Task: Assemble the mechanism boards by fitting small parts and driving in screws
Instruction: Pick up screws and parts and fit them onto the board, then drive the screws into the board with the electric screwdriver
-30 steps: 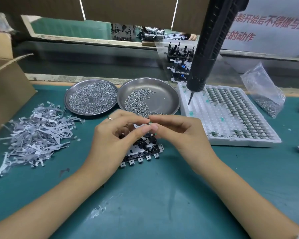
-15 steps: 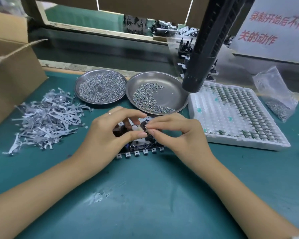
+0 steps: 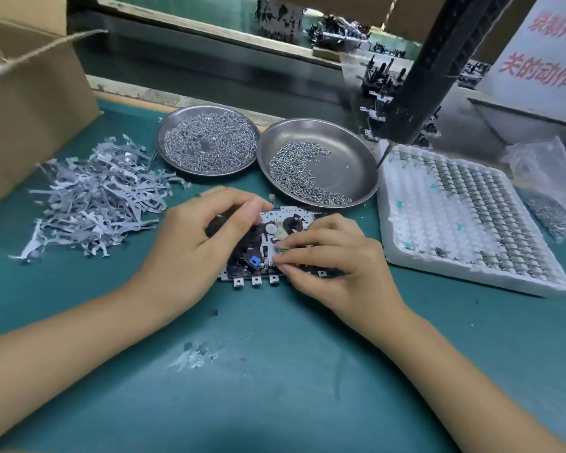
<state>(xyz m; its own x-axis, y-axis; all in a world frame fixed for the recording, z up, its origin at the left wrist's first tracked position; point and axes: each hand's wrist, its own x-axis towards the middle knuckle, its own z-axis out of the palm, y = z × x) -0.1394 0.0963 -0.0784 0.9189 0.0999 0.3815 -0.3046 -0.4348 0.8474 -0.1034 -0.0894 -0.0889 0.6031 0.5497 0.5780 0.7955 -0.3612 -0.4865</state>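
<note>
A mechanism board [image 3: 268, 233] with black parts, a white gear and a blue piece lies flat on the green mat in front of me. My left hand [image 3: 203, 237] rests on the board's left side, its fingers curled over the top edge and holding it down. My right hand [image 3: 330, 256] sits on the board's right side, its thumb and forefinger pinching a small part against the board near the middle. That part is too small and blurred to identify. The black electric screwdriver [image 3: 422, 76] hangs above the white tray, its bit pointing down.
Two steel dishes of screws [image 3: 206, 142] [image 3: 317, 168] stand behind the board. A heap of grey metal levers [image 3: 95, 197] lies left, below a cardboard box [image 3: 30, 93]. A white foam tray of small parts [image 3: 464, 217] and a plastic bag of screws [image 3: 546, 191] are right.
Both hands have come down from a raised pinch above the board onto it. The right hand now presses its small part at the board's middle; the left has shifted to the board's left edge.
</note>
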